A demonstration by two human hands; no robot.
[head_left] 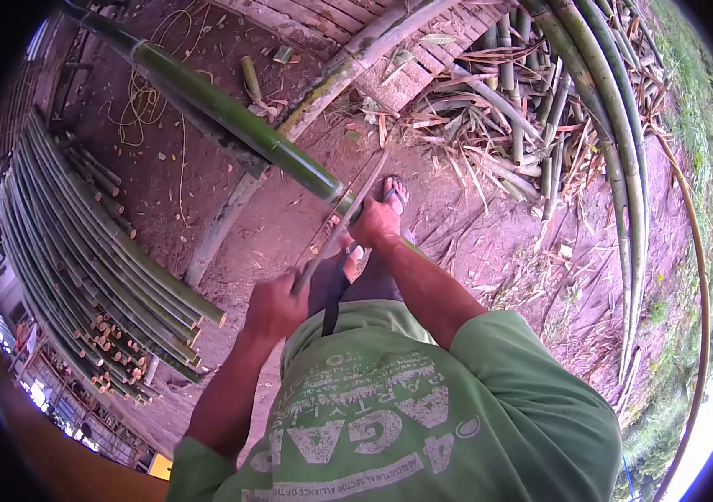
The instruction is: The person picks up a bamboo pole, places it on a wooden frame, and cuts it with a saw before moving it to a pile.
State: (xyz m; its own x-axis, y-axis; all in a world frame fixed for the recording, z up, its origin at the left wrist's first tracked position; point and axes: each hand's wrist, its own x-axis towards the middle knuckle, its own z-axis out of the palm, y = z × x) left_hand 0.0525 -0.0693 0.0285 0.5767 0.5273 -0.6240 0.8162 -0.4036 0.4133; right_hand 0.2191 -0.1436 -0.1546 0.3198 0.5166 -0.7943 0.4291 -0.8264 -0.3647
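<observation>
My right hand (373, 222) grips the near end of a long green bamboo pole (223, 109) that slants away to the upper left. My left hand (277, 305) is closed around the handle of a long knife (348, 217). Its thin blade runs up and to the right, crossing the pole's end just beside my right hand. My sandalled feet (394, 197) stand on the bare earth right under the pole's end. My green printed shirt fills the bottom of the view.
A stack of cut bamboo poles (97, 276) lies at the left. A pale bamboo pole (323, 84) crosses under the green one. Split strips and husks (490, 109) litter the ground ahead, several curved green stems (616, 167) stand at the right, and yellow cord (147, 92) lies at the far left.
</observation>
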